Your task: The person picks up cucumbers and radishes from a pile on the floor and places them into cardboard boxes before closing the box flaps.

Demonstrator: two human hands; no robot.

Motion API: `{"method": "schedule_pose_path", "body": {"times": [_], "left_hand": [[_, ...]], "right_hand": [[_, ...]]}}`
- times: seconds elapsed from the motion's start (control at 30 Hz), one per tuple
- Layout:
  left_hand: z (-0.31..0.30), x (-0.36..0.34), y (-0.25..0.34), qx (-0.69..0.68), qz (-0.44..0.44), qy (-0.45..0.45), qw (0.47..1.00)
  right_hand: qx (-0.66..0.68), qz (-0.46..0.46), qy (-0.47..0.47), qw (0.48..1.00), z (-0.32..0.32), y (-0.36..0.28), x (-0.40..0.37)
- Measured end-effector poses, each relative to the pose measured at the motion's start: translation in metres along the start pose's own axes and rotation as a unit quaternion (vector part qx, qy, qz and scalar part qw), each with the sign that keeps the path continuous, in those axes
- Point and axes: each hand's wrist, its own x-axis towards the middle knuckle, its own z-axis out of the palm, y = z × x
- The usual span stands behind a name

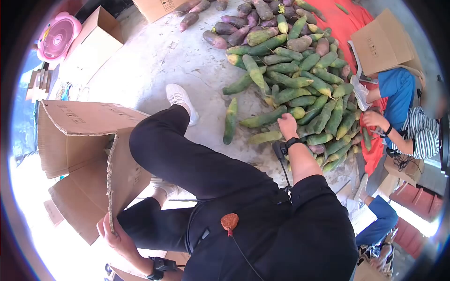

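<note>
My left hand (114,235) is closed around the lower edge of an open cardboard box (86,180), which lies tipped beside my legs with its flaps spread. Over the near side of a large heap of green radishes (293,82) is my right hand (287,125), its fingers curled in. Beside those fingers lie a long green radish (262,119) and a paler one (265,137). Whatever the right hand grips, if anything, is hidden beneath it. A single green radish (230,122) rests apart on the concrete floor.
Purple radishes (239,35) lie at the heap's far end, partly by a red cloth (335,21). Another person's hand (375,119) is at the heap's right edge. Other boxes (382,42) and a pink fan (58,37) stand around. A further person's leg (378,220) shows lower right.
</note>
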Motion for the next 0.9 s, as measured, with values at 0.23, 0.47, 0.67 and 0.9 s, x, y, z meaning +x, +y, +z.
{"method": "schedule_pose_path", "body": {"times": [0.23,0.47,0.67,0.9], "left_hand": [[-0.002,0.003,0.014,0.057,0.011,0.007,0.998],[-0.001,0.004,0.012,0.073,-0.013,0.013,0.997],[-0.002,0.007,0.019,0.106,-0.045,-0.002,0.993],[-0.007,0.003,0.012,0.097,-0.024,-0.026,0.995]], "right_hand": [[0.166,-0.002,-0.054,0.985,0.05,-0.048,0.053],[0.149,-0.016,-0.132,0.98,0.129,-0.113,0.054],[0.08,-0.104,-0.142,0.981,0.152,-0.172,0.016],[0.098,-0.093,-0.183,0.974,0.184,-0.2,0.008]]}}
